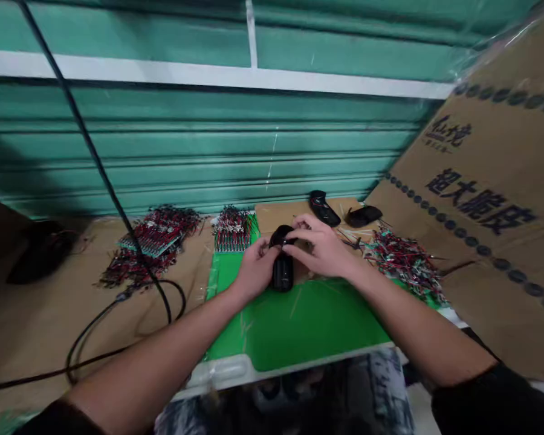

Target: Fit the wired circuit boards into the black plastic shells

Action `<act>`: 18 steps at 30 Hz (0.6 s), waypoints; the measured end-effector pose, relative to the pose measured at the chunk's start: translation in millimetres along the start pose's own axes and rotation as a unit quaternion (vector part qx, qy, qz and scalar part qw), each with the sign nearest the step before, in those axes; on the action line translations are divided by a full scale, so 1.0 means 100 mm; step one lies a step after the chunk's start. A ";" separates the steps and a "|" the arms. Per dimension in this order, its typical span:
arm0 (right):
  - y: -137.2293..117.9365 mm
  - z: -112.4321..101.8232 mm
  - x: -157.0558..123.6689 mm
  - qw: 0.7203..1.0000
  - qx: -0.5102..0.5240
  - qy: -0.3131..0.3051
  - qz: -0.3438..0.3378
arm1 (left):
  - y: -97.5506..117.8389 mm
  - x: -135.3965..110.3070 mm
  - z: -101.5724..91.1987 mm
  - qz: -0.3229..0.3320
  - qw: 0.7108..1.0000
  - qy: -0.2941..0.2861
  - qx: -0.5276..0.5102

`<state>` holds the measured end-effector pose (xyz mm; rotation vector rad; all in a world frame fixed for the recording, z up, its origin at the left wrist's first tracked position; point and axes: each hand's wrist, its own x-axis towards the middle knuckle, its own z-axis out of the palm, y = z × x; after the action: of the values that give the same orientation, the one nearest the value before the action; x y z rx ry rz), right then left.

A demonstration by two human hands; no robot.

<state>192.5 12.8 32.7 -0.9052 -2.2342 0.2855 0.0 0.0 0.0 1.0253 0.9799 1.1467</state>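
A glossy black plastic housing (pixel 281 273), rounded at the top, stands out between my hands above the green mat (pixel 317 323). My left hand (pixel 257 266) grips its left side, thumb and fingers closed near the upper part. From the right, my right hand (pixel 320 246) reaches over it with bent fingers, the tips pinched together at its upper part. Whatever sits between those fingertips is too small to make out. Fingers hide part of the housing's top.
Black curved shells (pixel 323 208) lie at the back right. Piles of red and black wired parts (pixel 401 260) sit right; circuit boards with wires (pixel 232 232) and another wired heap (pixel 156 235) sit left. A black cable (pixel 113 193) hangs across the left. A cardboard box (pixel 494 211) stands right.
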 end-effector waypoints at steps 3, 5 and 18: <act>-0.07 0.03 -0.04 0.997 -0.005 -0.045 0.060 | 0.01 -0.01 0.01 -0.009 1.000 0.016 -0.007; -0.11 0.03 -0.06 0.992 -0.006 -0.078 0.097 | 0.02 -0.02 0.02 -0.013 1.000 0.019 -0.020; 0.20 -0.23 0.03 0.987 -0.069 0.002 0.144 | -0.05 -0.06 -0.01 0.036 0.998 -0.046 0.000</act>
<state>216.9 27.9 42.2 -1.3059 -2.1362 0.2616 -0.5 -5.9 -4.3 1.1114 0.8749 1.1483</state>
